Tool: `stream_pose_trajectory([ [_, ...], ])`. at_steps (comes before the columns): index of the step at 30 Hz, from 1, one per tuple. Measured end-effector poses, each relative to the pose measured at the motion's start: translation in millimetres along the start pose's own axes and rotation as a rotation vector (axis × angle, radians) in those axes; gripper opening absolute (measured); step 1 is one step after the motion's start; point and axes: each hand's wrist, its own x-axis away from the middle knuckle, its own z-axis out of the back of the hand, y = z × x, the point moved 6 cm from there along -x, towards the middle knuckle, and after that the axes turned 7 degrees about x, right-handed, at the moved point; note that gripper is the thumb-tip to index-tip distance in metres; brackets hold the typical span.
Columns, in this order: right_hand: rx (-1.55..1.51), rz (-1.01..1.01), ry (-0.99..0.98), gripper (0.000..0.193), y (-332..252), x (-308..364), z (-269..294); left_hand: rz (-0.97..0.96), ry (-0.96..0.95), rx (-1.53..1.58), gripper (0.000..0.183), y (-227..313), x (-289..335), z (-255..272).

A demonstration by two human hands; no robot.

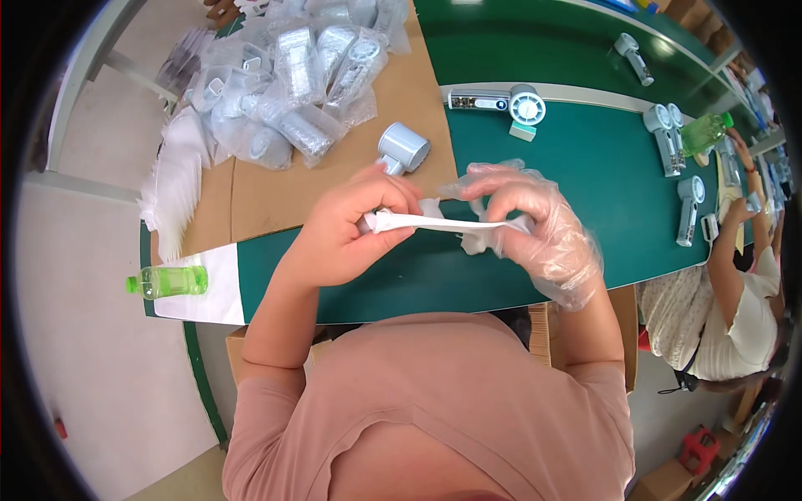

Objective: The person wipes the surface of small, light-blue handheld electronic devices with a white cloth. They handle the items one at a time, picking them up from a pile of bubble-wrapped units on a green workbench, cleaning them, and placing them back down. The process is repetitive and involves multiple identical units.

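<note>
Left hand (347, 230), bare, pinches one end of a thin white plastic bag (434, 223) stretched out flat; right hand (535, 221), in a clear disposable glove, grips the other end. Bag hangs above the green table (585, 175), near a grey handheld fan (403, 150) on brown cardboard (276, 188).

Your single head view looks steeply down from above your own chest, close over the green conveyor belt (585, 167), which fills the frame's middle; the fisheye bends that belt's edges and darkens the corners beyond it.
</note>
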Motion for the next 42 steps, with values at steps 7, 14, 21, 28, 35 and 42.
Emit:
stream_pose_trajectory([
  [7, 0.263, -0.026, -0.200, 0.054, 27.8, -0.9, -48.8, 0.175, 0.065, 0.096, 0.012, -11.4, 5.5, -7.2],
  [14, -0.767, -0.631, 0.144, 0.039, 62.4, 19.8, -49.0, 0.371, 0.452, 0.210, 0.025, -81.8, 17.9, 35.2],
  [21, -0.276, -0.483, 0.159, 0.034, 24.1, -22.4, 22.9, 0.360, 0.427, -0.529, 0.044, -97.0, 50.1, 24.3],
  [28, 0.134, -0.560, -0.232, 0.036, 29.3, -107.6, -29.3, 0.365, 0.468, -0.588, 0.045, -98.7, 49.7, 14.3],
  [35, 0.564, -0.026, -0.125, 0.039, 63.7, -118.2, -43.6, 0.213, 0.533, -0.662, 0.044, -102.5, 62.0, 11.8],
  [42, 1.024, -0.022, 0.059, 0.057, 64.5, -108.9, -89.4, 0.225, 0.533, -0.659, 0.044, -111.3, 65.1, 13.0],
])
